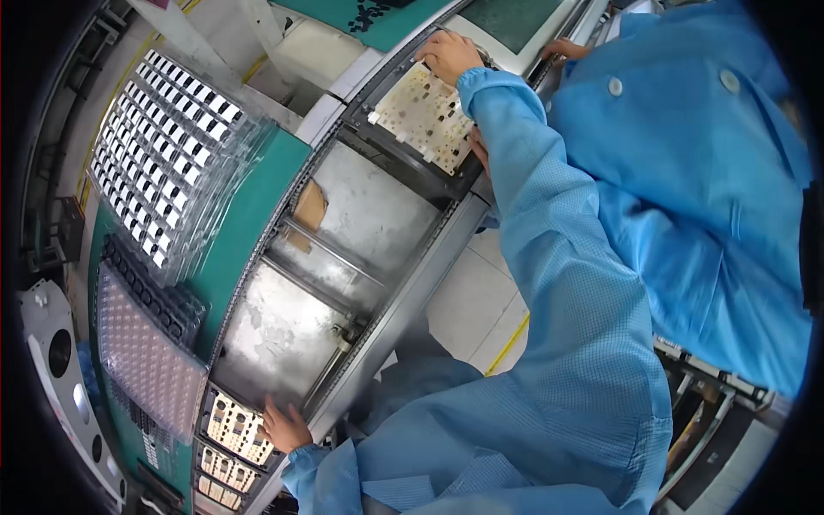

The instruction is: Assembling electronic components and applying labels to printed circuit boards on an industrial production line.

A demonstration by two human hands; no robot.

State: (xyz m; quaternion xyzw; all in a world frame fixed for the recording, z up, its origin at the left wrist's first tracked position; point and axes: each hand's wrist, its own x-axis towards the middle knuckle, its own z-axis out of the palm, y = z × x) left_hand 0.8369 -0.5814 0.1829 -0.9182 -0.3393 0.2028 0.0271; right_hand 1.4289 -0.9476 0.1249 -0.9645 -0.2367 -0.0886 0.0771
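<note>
My right hand reaches far up the line, its fingers bent over the upper edge of a cream plate dotted with small holes and parts. The plate lies on a dark carrier on the conveyor. My left hand is at the lower left, fingers spread, touching the edge of a smaller cream plate with dark round cutouts. More such plates follow below it. Another person's fingers show beside the far plate, partly hidden by my right sleeve.
Between my hands runs a conveyor with metal panels, cross bars and a chain edge. Stacked clear trays of black-and-white parts and a bubbled plastic tray lie on a green mat. A person in a blue coat stands at right.
</note>
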